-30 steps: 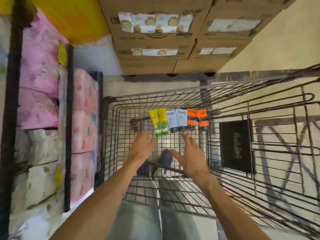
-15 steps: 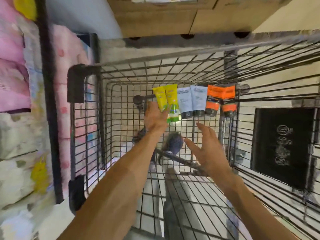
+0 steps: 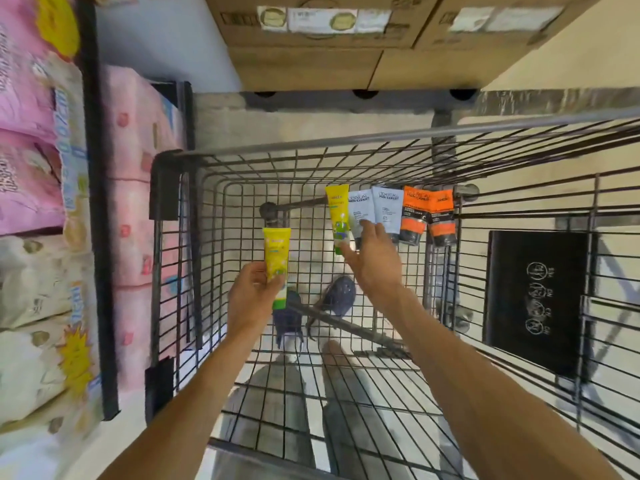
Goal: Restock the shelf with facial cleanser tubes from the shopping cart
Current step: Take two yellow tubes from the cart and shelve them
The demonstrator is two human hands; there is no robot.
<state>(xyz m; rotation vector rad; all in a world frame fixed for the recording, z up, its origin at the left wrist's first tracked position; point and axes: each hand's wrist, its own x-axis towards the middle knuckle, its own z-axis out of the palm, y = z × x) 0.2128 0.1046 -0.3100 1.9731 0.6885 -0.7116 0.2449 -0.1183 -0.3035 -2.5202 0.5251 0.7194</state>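
Note:
A wire shopping cart (image 3: 346,140) fills the middle of the view. My left hand (image 3: 251,299) grips a yellow cleanser tube (image 3: 276,254) lifted off the cart floor, cap end down. A second yellow tube (image 3: 337,216) lies on the cart floor in a row with two white tubes (image 3: 386,206) and two orange tubes (image 3: 427,213). My right hand (image 3: 372,261) reaches over that row, its fingertips on the lower end of the left white tube (image 3: 360,211), thumb beside the yellow tube. Whether it grips one I cannot tell.
Shelving with a black upright (image 3: 98,202) stands at the left, packed with pink and white tissue packs (image 3: 31,140). Cardboard boxes (image 3: 322,46) are stacked beyond the cart. A black sign plate (image 3: 536,299) hangs on the cart's right wall. My feet show beneath the cart.
My left hand took hold of one yellow tube and lifted it back toward me. My right hand moved forward onto the row of tubes.

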